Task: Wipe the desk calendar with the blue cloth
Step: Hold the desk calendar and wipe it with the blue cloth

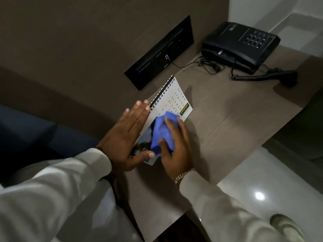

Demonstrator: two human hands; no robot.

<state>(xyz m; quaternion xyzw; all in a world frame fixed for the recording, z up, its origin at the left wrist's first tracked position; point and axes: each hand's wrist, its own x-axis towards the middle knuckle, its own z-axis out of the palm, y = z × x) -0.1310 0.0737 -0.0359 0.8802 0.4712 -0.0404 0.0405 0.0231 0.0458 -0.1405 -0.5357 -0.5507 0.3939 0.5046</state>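
A white spiral-bound desk calendar (pixel 176 99) stands on the brown desk (pixel 227 116) near the wall, its date grid facing me and a photo on its lower part. My right hand (pixel 176 147) presses a crumpled blue cloth (pixel 163 132) against the calendar's face, over the photo. My left hand (pixel 127 137) lies flat with fingers spread along the calendar's spiral edge and back, its thumb touching the lower corner. Both hands hide much of the calendar's lower half.
A black desk phone (pixel 241 44) sits at the far right with its coiled cord and a black handset (pixel 286 76) lying on the desk. A black socket panel (pixel 162 53) is set in the wall. A blue seat (pixel 35 130) lies left, glossy floor to the right.
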